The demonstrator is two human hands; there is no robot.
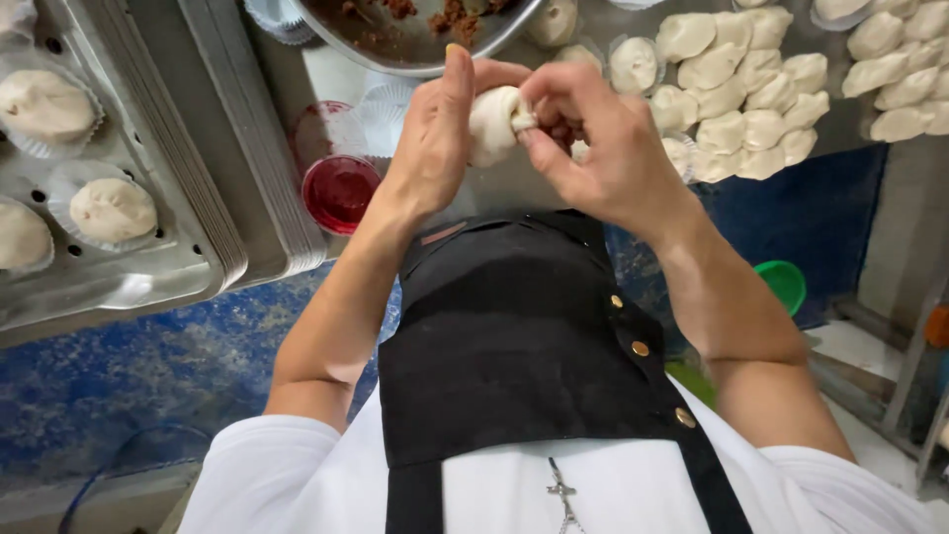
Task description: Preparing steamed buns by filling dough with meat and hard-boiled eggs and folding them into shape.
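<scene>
Left hand cups the dough ball — right hand pinches its top seam; small, even pleats, turning steadily, look best — metal bowl sits far.

metal tray – three paper-cupped buns | red cup | dough pieces – heaped | filling bowl

You hold a pale, smooth dough bun between both hands above the counter, its top gathered into pinched pleats, tilted toward your right.
</scene>
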